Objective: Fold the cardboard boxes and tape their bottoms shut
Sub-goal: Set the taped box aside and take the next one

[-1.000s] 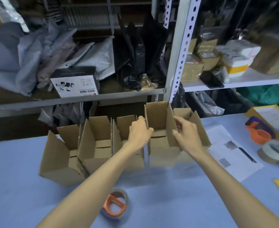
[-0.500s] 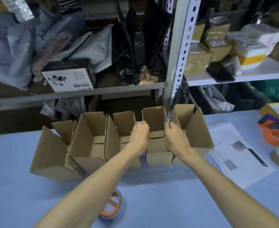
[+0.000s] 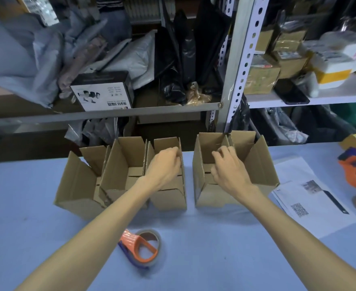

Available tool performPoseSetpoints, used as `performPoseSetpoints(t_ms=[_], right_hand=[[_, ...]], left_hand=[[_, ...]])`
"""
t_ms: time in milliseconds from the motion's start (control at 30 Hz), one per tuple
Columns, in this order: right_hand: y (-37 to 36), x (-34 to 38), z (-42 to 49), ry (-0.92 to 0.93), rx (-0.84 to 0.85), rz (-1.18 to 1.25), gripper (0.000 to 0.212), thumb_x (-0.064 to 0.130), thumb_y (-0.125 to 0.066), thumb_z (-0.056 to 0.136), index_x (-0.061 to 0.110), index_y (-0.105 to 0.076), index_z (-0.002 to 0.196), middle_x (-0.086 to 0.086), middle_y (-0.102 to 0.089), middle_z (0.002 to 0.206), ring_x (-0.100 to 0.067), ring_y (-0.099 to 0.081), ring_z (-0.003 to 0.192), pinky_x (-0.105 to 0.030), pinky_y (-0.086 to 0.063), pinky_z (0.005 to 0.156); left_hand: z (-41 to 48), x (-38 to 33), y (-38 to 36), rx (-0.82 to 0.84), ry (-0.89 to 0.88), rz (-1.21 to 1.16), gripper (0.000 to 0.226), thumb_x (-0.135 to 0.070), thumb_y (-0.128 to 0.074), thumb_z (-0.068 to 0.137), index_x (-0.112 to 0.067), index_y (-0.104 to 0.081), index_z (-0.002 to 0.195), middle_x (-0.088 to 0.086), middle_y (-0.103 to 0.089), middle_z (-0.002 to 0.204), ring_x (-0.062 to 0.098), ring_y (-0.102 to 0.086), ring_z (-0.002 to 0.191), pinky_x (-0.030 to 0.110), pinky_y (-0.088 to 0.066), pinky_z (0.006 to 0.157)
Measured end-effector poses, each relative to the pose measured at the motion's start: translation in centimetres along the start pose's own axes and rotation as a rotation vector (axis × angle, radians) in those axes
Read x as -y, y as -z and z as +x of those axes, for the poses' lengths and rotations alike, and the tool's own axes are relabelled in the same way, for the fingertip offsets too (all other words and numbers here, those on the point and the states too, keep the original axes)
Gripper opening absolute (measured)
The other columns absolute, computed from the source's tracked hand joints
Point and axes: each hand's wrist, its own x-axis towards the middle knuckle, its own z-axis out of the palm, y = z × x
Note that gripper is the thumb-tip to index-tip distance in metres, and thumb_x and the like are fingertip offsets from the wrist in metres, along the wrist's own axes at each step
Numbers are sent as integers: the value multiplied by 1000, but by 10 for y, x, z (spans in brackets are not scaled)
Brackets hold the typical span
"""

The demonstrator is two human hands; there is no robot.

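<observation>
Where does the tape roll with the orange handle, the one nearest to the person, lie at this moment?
In the head view the tape roll lies on the blue table, lower middle, nearer to the person than the row of cardboard boxes and touching none.

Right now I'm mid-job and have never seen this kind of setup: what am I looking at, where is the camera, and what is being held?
There is no machine here: a person works with two bare hands. The one picture comes from a camera on their head, looking forward and down, so both arms reach in from below. On the blue table stands a row of four open boxes. The left hand grips a flap of the third box. The right hand curls its fingers into the right box, which stands a little apart from the others; whether it grips anything I cannot tell. A tape dispenser lies near the person, unheld. Papers and another dispenser lie to the right; shelves stand behind.
</observation>
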Motion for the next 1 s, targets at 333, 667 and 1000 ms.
performPoseSetpoints(t_ms=[333,667,1000], right_hand=[[-16,52,-39,39,8,220,28,4,-52,90,2,-61,117,-10,-56,110,-26,-47,102,-34,-46,81],[14,58,-47,157,74,436,94,2,-79,71,18,-29,149,-5,-31,150,-20,-28,136,-30,-33,106],[107,131,-47,285,218,1026,14,9,-80,69,14,-73,80,-1,-70,80,-17,-63,81,-29,-48,77]], left_hand=[[-57,41,-6,403,-152,430,11,-8,-52,92,-11,-56,102,11,-66,102,32,-62,95,38,-44,67],[-62,9,62,144,-285,449,26,-5,-62,86,-17,-55,108,2,-65,104,23,-63,102,35,-49,81],[-104,5,192,344,-289,-102,27,-4,-72,81,-25,-64,96,-13,-62,92,5,-57,87,27,-46,75]])
